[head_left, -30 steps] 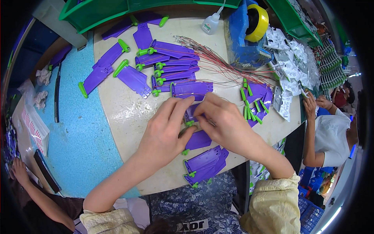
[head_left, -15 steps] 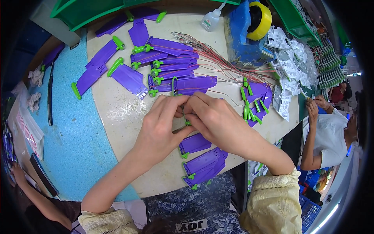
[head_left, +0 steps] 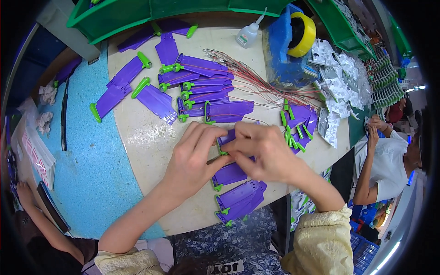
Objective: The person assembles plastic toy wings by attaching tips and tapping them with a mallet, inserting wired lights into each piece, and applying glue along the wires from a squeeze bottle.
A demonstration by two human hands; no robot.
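Observation:
Between both hands is a purple plastic wing-shaped part [head_left: 228,137] with a green end piece, much of it hidden by fingers. My left hand [head_left: 191,153] pinches its green end from the left, thumb and forefinger closed. From the right, my right hand [head_left: 266,149] presses bent fingertips on the same end. Just beyond the hands lies a purple wing part [head_left: 236,111] with a green tip and thin wires. Closer to me are another purple wing part [head_left: 230,173] and a small overlapping stack of wing parts [head_left: 243,198].
Several wired wing parts [head_left: 201,87] lie farther off, beside a bundle of red wires [head_left: 266,75]. A glue bottle [head_left: 247,35] stands near a blue tape dispenser [head_left: 284,55]. Green pieces [head_left: 293,130] and white plastic parts [head_left: 337,82] are at right. A co-worker [head_left: 382,156] sits beyond them.
My right hand has opened away from the left slightly, moving right and down, so more of the purple part shows between them. The whole view has shifted a little.

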